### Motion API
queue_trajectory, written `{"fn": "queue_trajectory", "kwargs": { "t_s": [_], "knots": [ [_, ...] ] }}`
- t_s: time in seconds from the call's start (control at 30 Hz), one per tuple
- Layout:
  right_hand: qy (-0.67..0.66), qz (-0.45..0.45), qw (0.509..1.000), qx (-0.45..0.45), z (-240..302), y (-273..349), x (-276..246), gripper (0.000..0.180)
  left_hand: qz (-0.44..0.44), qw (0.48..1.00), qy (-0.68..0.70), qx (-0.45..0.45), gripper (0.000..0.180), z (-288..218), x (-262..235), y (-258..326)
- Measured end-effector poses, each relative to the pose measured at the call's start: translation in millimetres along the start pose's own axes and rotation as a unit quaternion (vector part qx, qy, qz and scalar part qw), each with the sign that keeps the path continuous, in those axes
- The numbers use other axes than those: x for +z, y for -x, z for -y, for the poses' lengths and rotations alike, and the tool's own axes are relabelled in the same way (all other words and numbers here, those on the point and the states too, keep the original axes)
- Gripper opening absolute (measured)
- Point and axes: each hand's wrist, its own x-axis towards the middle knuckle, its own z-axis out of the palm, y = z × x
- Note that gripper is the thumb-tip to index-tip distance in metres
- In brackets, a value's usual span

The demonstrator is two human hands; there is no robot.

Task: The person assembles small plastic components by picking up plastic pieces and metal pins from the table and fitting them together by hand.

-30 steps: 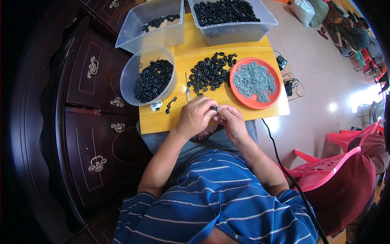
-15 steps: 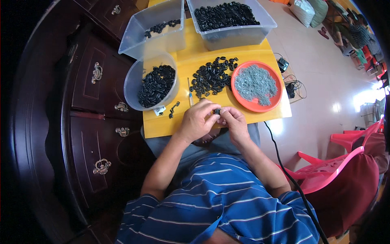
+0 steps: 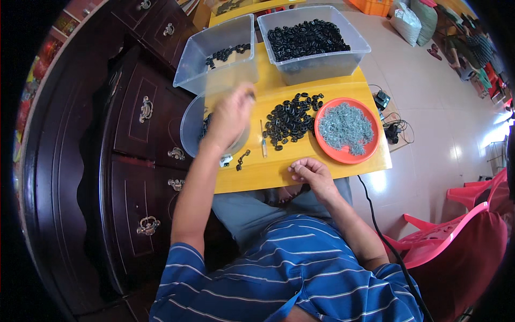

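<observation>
My left hand (image 3: 229, 117), blurred by motion, is raised over the round clear tub (image 3: 188, 126), with a small black plastic part (image 3: 250, 95) between its fingertips. My right hand (image 3: 313, 176) stays low at the table's near edge, fingers curled and thumb near them; whatever they pinch, if anything, is too small to make out. Between the hands lies a loose pile of black oval plastic parts (image 3: 289, 119). To its right an orange-red plate (image 3: 348, 157) bears a heap of small silvery metal pieces (image 3: 346, 126). My left arm and hand partly hide the black parts inside the round tub.
Two clear bins, a left one (image 3: 185, 75) and a right one (image 3: 316, 72), hold black parts at the table's far side. A thin screwdriver-like tool (image 3: 264, 145) and several linked black pieces (image 3: 243, 160) lie nearby. Dark drawers (image 3: 129, 182) flank the left; a pink chair (image 3: 429, 244) stands right.
Both hands were together at the near edge around a small black part. My left hand has lifted it away, up and left over the tub; the right has stayed near the edge.
</observation>
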Motion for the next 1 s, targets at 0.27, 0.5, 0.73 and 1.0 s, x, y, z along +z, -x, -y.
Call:
{"fn": "queue_trajectory", "kwargs": {
  "t_s": [0.27, 0.5, 0.73, 1.0],
  "knots": [
    [0.008, 0.005, 1.0, 0.006, -2, -3, -5, 0.015, -0.043, 0.992, 0.106, 0.053, 0.045, 16, 3, -13],
    [-0.001, 0.02, 1.0, 0.011, 0, -4, -3, 0.017, 0.079, 0.992, -0.073, 0.061, 0.02, 27, 86, 75],
    [0.006, 0.02, 1.0, 0.01, -4, -3, -6, 0.016, 0.063, 0.984, -0.158, 0.044, 0.019, 43, 104, 96],
    [0.017, 0.01, 1.0, 0.006, -2, -2, -3, 0.016, -0.001, 0.993, -0.091, 0.07, 0.018, 49, 105, 104]
  ]
}}
